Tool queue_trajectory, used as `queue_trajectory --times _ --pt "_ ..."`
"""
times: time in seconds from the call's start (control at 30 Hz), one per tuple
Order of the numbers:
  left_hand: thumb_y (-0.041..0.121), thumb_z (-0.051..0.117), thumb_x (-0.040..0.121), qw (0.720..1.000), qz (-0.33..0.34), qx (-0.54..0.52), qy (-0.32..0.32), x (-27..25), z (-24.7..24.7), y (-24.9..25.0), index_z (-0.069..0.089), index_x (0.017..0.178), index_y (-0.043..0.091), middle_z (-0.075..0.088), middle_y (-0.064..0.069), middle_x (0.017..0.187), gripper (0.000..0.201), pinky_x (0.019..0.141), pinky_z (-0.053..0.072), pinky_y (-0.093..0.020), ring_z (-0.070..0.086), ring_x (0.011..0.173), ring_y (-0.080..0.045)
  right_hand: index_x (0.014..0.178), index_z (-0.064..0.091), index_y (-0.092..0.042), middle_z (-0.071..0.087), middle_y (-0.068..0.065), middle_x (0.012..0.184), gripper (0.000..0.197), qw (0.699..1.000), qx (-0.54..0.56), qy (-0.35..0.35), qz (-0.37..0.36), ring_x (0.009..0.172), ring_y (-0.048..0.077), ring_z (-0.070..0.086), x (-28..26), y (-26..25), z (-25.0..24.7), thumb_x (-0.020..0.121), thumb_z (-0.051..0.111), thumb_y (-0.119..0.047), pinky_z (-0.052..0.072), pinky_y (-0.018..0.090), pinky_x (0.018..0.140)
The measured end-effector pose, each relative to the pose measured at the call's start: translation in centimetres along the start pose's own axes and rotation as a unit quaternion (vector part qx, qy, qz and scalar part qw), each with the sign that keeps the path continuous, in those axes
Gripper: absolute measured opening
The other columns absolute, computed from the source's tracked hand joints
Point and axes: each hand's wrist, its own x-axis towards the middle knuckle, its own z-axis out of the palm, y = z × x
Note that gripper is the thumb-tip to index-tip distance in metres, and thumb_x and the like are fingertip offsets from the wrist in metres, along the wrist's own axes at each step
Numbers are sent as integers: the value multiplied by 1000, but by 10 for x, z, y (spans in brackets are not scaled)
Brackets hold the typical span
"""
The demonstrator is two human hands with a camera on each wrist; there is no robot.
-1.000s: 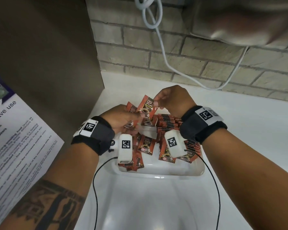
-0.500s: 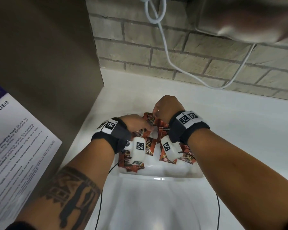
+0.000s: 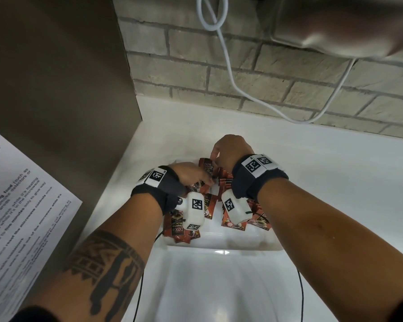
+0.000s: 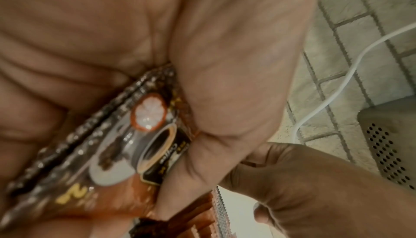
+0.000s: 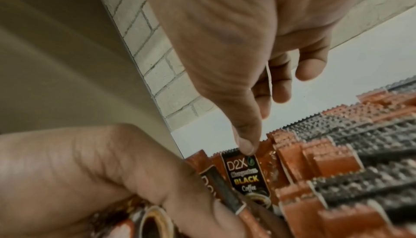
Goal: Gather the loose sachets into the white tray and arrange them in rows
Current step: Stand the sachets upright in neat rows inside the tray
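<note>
While our left hand (image 3: 191,174) grips a small stack of sachets (image 4: 126,145) and our right hand (image 3: 230,152) pinches one sachet (image 5: 246,174) into the row (image 5: 351,156), we risk tipping neighbours. Standing sachets look flimsy; a nudge could domino them across the white tray (image 3: 223,242).

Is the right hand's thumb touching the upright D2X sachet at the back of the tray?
Touching. The right wrist view shows the right hand with its thumb tip pressed on the top edge of the upright D2X sachet, no gap between them.

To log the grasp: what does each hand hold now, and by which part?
The left hand grips coffee sachets across their middle. The right hand pinches the top edge of one upright D2X black coffee sachet.
</note>
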Motion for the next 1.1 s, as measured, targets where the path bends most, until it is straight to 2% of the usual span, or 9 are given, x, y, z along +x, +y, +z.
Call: queue_trajectory --times 0.17,0.33,0.47,0.57,0.6,0.67,0.77,0.93,1.1 --pt "19 73 89 1000 7 -6 -1 2 1 -2 63 128 5 62 -11 110 42 104 51 -50 60 99 -26 97 74 -17 69 2 101 15 1000 16 -3 -20 95 22 65 -6 4 -7 86 64 -17 57 38 86" --pt "19 68 93 1000 5 -14 7 4 -2 -4 59 99 14 63 -10 103 12 105 50 -50 59 100 -28 92 74 -25 64 -8 100 12 997 64 2 -33 100 17 62 -13 10 -20 87 67 -17 54 35 92" --pt "24 80 76 1000 -12 -4 -28 -5 -12 -3 65 112 2 68 -20 111 45 103 51 -53 65 98 -36 77 69 -35 63 -15 93 20 993 108 29 -44 96 12 63 -20 15 -33 88 68 -18 51 28 82" --pt "6 67 89 997 16 -55 -49 -17 -20 -1 66 113 -5 68 -19 87 27 85 56 -42 66 78 -32 83 73 -30 66 -15 87 10 984 162 31 -64 90 9 63 -34 16 -38 87 71 -21 42 20 70" --pt "1 64 91 995 38 -78 -41 -19 -22 -2 66 110 -6 67 -19 86 20 79 57 -41 66 75 -29 88 74 -27 68 -13 89 4 980 185 18 -76 89 9 63 -40 16 -39 86 73 -25 41 19 68" --pt "-3 68 90 986 88 -136 -34 -26 -25 -2 66 110 -7 69 -20 93 20 75 63 -38 68 79 -27 97 74 -25 69 -10 94 15 974 206 -15 -93 90 8 62 -50 13 -37 84 76 -32 42 19 68" --pt "7 80 80 978 139 -155 -22 -31 -27 0 70 112 -4 72 -17 95 36 78 63 -40 70 89 -27 96 73 -24 72 -8 88 16 965 252 -13 -78 83 7 64 -54 9 -36 82 78 -29 44 22 65" --pt "19 83 82 974 181 -124 49 -35 -21 -5 75 102 9 75 -12 100 25 83 62 -43 72 95 -26 92 75 -22 71 -7 85 8 956 285 20 -66 79 6 63 -58 6 -39 84 77 -21 43 20 64" --pt "44 78 85 986 66 -52 141 -45 -33 -8 68 102 2 69 -12 93 46 79 64 -43 67 76 -22 84 73 -23 66 -12 79 6 969 233 74 -45 74 3 58 -50 10 -42 88 72 -18 37 14 59"
